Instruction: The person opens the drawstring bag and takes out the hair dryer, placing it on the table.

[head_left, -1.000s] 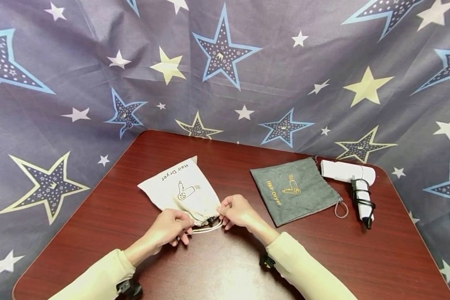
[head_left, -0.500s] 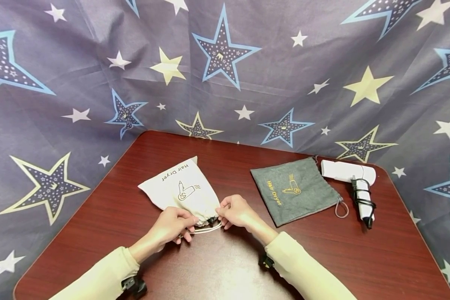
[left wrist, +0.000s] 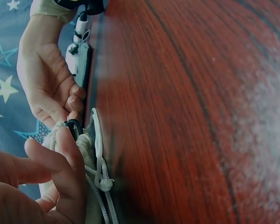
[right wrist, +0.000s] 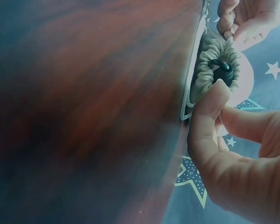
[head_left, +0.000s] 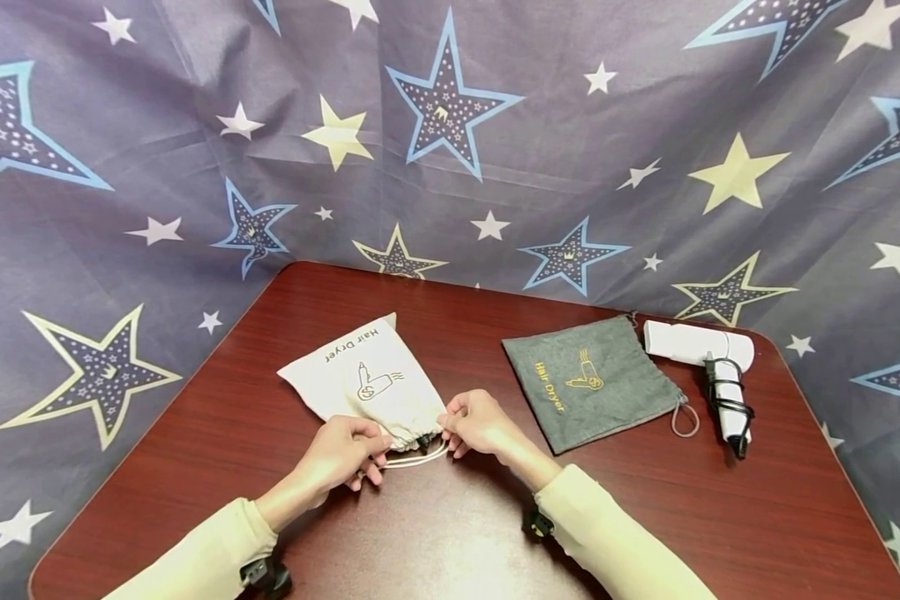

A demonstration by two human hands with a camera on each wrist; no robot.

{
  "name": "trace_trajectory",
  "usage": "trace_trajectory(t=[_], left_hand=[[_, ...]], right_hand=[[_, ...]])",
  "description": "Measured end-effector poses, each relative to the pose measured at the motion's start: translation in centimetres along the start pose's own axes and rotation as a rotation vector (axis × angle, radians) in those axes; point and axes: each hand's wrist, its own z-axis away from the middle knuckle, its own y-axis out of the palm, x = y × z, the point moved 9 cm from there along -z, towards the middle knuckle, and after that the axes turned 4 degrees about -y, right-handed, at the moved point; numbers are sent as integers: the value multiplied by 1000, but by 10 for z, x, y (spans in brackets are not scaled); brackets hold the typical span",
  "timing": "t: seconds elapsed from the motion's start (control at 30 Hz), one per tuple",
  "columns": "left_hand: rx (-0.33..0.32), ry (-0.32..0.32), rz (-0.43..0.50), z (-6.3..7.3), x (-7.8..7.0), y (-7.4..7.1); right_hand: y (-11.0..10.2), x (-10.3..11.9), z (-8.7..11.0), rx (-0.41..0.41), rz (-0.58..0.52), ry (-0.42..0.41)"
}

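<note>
An off-white drawstring bag (head_left: 408,383), printed "Hair Dryer" with a dryer outline, lies left of centre with its gathered mouth toward me. My left hand (head_left: 339,454) pinches the left side of that mouth between thumb and finger. On the opposite side, my right hand (head_left: 480,423) pinches the gathered edge. Inside the puckered opening, a looped black cord (right wrist: 222,70) shows in the right wrist view; the rest of the contents is hidden. The bag's pale drawcord (left wrist: 106,184) hangs out in a loop with a knot, close to the tabletop.
To the right, a grey drawstring bag (head_left: 592,387), also printed "Hair Dryer", lies flat on the reddish-brown table (head_left: 435,533). Beyond it is a white hair dryer (head_left: 693,343) with its black cord wrapped round the handle. A star-patterned cloth (head_left: 450,208) hangs behind the table.
My left hand has shifted slightly to the right at the bag's mouth since a second ago. The right hand and the bags stay practically where they were.
</note>
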Motion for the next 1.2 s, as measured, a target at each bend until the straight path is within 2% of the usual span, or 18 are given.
trace_trajectory(t=[1.2], left_hand=[[8,9,-35,4,4,-7]], right_hand=[[-4,-2,0,8,-8,18]])
